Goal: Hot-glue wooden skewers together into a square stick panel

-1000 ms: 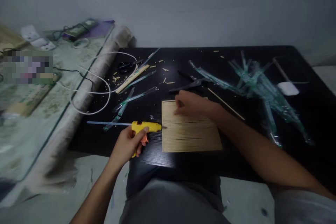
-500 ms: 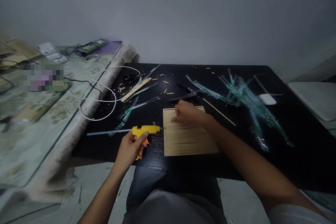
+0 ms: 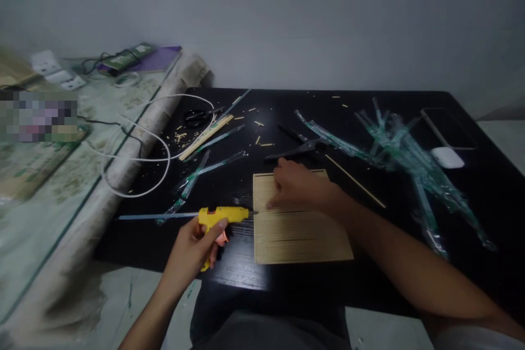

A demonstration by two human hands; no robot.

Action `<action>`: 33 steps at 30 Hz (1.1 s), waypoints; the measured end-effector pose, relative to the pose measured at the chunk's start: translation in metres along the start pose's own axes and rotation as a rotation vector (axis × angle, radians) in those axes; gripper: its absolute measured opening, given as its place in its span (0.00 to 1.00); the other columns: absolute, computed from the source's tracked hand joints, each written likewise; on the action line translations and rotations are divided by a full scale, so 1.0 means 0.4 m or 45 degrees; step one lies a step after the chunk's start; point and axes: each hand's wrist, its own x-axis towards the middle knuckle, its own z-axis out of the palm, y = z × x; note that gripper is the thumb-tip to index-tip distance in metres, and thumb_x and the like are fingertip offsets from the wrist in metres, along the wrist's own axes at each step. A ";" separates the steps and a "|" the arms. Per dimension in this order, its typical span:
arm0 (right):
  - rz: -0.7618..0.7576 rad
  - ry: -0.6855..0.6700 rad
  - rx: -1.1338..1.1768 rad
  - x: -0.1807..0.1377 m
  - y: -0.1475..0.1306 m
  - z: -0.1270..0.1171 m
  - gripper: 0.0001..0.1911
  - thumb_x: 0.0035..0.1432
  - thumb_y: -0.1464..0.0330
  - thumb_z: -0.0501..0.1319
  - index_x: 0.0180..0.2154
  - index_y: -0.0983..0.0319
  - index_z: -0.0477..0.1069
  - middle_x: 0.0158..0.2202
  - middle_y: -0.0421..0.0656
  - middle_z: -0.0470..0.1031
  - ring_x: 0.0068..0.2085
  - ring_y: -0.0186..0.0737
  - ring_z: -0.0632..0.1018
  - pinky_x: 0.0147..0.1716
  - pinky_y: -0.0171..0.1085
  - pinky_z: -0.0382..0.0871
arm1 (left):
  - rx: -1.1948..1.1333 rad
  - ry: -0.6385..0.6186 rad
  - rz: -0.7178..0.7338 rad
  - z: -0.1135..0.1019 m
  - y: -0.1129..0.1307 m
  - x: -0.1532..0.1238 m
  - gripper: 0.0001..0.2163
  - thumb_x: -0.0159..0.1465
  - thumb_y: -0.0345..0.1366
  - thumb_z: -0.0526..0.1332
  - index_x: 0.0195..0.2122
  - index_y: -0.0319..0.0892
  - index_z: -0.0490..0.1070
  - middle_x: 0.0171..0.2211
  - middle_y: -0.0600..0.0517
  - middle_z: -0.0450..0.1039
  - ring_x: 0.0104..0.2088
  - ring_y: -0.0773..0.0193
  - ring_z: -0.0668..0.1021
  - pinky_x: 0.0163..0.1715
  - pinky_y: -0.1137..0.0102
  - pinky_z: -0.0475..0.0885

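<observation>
My left hand [image 3: 192, 246] is wrapped round the grip of a yellow hot glue gun [image 3: 223, 214]. A long translucent glue stick [image 3: 158, 217] sticks out of its back end. The nozzle tip meets the left edge of a rectangular panel of thin wooden sticks [image 3: 303, 240], lying flat on the black table [image 3: 241, 279]. My right hand [image 3: 297, 183] rests on the upper part of the panel, fingers curled and thumb pointing down to the left. Whatever its fingertips pinch, if anything, is hidden.
Behind the panel lie black pliers [image 3: 301, 149] and a single thin stick [image 3: 355, 180]. Green-and-clear plastic wrappers [image 3: 414, 158] spread to the right, near a phone [image 3: 449, 128] and a white case [image 3: 448, 157]. At left are scissors [image 3: 199, 117], a stick bundle [image 3: 207, 136] and a looping white cable [image 3: 168, 175].
The view has shifted, so the table looks larger and the panel sits lower. Both hands and the glue gun keep nearly the same place against the panel.
</observation>
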 end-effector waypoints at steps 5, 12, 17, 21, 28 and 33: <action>-0.005 -0.017 0.022 -0.001 -0.002 -0.008 0.27 0.51 0.49 0.77 0.38 0.65 0.77 0.51 0.55 0.72 0.51 0.57 0.76 0.48 0.47 0.70 | -0.008 0.041 0.018 -0.006 0.044 0.042 0.23 0.61 0.58 0.69 0.28 0.41 0.73 0.16 0.54 0.71 0.13 0.68 0.70 0.15 0.73 0.64; -0.022 -0.064 0.198 -0.006 0.024 -0.033 0.15 0.58 0.59 0.75 0.35 0.64 0.78 0.49 0.49 0.74 0.43 0.43 0.78 0.38 0.36 0.65 | 0.000 0.033 0.068 0.004 0.096 0.097 0.20 0.61 0.54 0.69 0.34 0.40 0.74 0.25 0.48 0.80 0.16 0.67 0.73 0.14 0.73 0.67; 0.012 -0.103 0.155 -0.004 0.019 -0.047 0.15 0.59 0.59 0.74 0.38 0.65 0.79 0.49 0.49 0.75 0.43 0.41 0.78 0.36 0.35 0.64 | 0.062 -0.035 0.087 0.007 0.111 0.122 0.20 0.66 0.54 0.65 0.30 0.40 0.74 0.16 0.54 0.70 0.13 0.70 0.69 0.13 0.76 0.62; 0.023 -0.116 0.161 -0.002 0.018 -0.046 0.16 0.60 0.59 0.74 0.38 0.65 0.79 0.50 0.49 0.75 0.43 0.40 0.78 0.37 0.34 0.64 | 0.085 -0.052 0.133 0.010 0.111 0.148 0.22 0.69 0.54 0.62 0.28 0.40 0.72 0.15 0.56 0.67 0.13 0.71 0.68 0.14 0.76 0.62; 0.010 -0.094 0.191 0.004 0.028 -0.039 0.17 0.58 0.58 0.75 0.38 0.65 0.79 0.49 0.49 0.74 0.42 0.40 0.77 0.36 0.34 0.65 | 0.165 -0.066 0.151 0.015 0.120 0.159 0.22 0.72 0.53 0.59 0.27 0.41 0.70 0.13 0.57 0.64 0.12 0.71 0.65 0.13 0.77 0.58; 0.032 -0.105 0.190 0.002 0.022 -0.045 0.16 0.58 0.59 0.75 0.38 0.65 0.80 0.50 0.49 0.75 0.42 0.40 0.77 0.36 0.34 0.65 | 0.186 -0.031 0.133 0.020 0.132 0.151 0.22 0.71 0.52 0.60 0.26 0.41 0.70 0.13 0.57 0.65 0.12 0.71 0.66 0.13 0.77 0.58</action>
